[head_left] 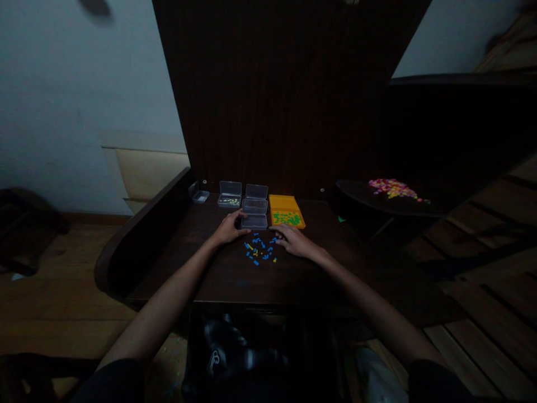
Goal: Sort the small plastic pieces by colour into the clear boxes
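Note:
My left hand (229, 228) is at the left side of an open clear plastic box (254, 222), its thumb by the front corner and a finger farther back, gripping that side. The box's tray looks bare. My right hand (293, 242) hovers low with fingers apart, just in front of an open orange box (299, 220) holding green pieces (286, 218). I see nothing held in it. Between my hands lie small scattered blue pieces (263, 244) and a few yellow pieces (255, 253) on the dark wooden table (251, 285).
Behind and left stand another open clear box (230, 201) with pale pieces and a smaller clear case (201, 196). A dark panel (277, 101) rises at the back. On a side shelf at right sits a heap of pink and yellow pieces (394, 188). A raised edge (142, 224) bounds the left.

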